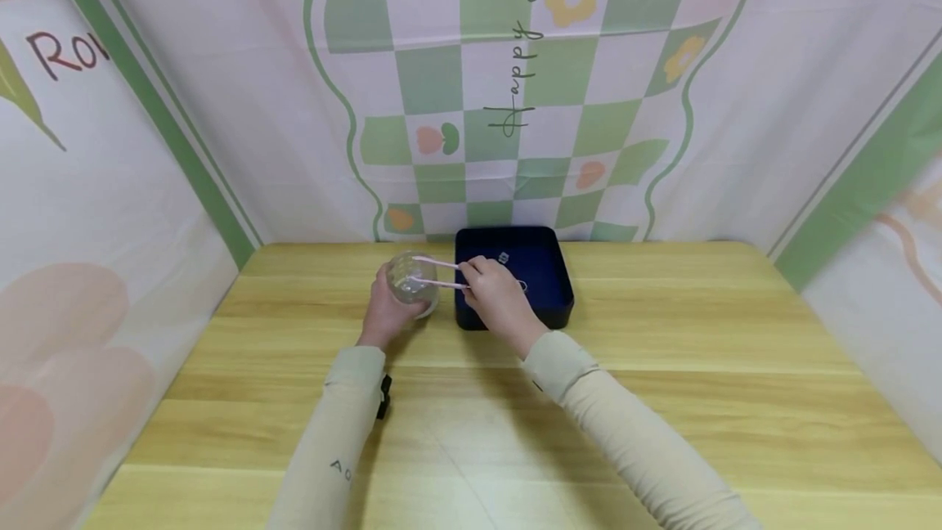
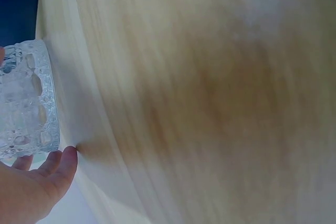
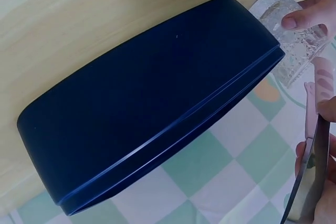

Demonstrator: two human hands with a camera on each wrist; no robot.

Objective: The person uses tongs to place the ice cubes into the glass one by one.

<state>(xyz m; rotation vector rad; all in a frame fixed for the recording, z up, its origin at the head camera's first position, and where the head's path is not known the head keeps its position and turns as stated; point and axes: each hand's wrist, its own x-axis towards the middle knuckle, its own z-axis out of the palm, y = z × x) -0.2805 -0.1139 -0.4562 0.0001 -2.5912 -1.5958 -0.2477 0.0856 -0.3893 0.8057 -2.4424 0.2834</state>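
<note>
My left hand (image 1: pixel 384 311) grips a clear glass (image 1: pixel 427 301) with a bumpy patterned wall, fingers and thumb around its side. In the left wrist view the glass (image 2: pixel 26 103) is cut off by the frame's edge, with fingertips (image 2: pixel 65 161) beside its base. My right hand (image 1: pixel 500 301) pinches a pair of tongs (image 1: pixel 440 284) with pink tips and, in the right wrist view, metal arms (image 3: pixel 308 182). The tips lie parted at the mouth of the glass; whether anything sits between them is too small to tell.
A dark blue open box (image 1: pixel 567 305) stands beside the glass, beneath my right hand. Inside it lies a small clear piece (image 1: pixel 504 257); a pale curved bit (image 1: pixel 523 285) shows by the hand. A patterned curtain (image 1: pixel 493 72) hangs behind the wooden table (image 1: pixel 662 309).
</note>
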